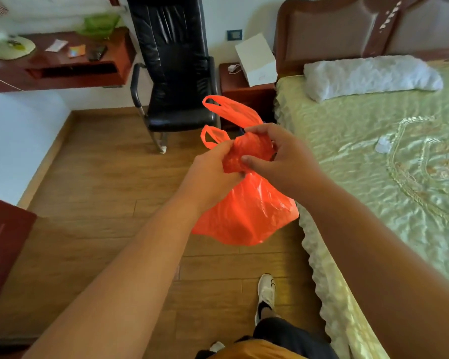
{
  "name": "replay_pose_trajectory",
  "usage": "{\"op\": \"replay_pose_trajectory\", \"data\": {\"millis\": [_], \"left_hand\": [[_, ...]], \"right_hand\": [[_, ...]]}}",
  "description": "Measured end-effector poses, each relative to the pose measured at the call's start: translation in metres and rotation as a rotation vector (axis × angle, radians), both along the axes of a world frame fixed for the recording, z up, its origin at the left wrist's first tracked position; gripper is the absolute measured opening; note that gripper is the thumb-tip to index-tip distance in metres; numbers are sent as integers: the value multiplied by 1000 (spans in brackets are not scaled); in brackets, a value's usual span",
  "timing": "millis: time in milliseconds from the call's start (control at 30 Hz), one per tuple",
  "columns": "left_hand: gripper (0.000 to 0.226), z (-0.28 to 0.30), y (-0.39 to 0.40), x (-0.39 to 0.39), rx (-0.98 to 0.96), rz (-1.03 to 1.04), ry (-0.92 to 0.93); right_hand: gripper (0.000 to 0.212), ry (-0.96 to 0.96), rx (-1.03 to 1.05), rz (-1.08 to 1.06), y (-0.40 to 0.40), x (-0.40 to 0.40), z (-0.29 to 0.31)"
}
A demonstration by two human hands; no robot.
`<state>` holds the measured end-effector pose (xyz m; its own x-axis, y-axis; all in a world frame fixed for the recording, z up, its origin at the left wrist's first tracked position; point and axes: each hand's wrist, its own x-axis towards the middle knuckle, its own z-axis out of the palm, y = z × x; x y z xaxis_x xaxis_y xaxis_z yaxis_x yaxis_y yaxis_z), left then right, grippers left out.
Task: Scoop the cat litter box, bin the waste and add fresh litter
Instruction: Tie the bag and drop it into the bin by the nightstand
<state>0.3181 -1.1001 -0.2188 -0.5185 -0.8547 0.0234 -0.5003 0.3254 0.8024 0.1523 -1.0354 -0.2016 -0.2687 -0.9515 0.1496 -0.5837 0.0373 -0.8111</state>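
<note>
An orange plastic bag hangs in the air in front of me, bulging at the bottom. Both hands hold its gathered neck. My left hand grips the neck from the left, and my right hand pinches the bunched plastic from the right, thumb underneath. The two handle loops stick up behind the hands. What is inside the bag is hidden. No litter box, scoop or litter is in view.
A black office chair stands ahead on the wooden floor. A bed with a green cover fills the right side, a bedside table with a white box beyond it. A dark red cabinet is at the left.
</note>
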Motion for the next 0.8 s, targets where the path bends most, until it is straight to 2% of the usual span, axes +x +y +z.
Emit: {"op": "replay_pose_trajectory", "data": {"millis": [133, 400, 800], "left_hand": [[37, 0, -36, -38, 18, 35, -27], [47, 0, -99, -116, 6, 83, -24], [46, -14, -212, -195, 31, 11, 16]], "right_hand": [[50, -11, 14, 38, -42, -43, -5], [48, -13, 23, 99, -114, -121, -4], [47, -8, 69, 20, -213, -195, -9]]}}
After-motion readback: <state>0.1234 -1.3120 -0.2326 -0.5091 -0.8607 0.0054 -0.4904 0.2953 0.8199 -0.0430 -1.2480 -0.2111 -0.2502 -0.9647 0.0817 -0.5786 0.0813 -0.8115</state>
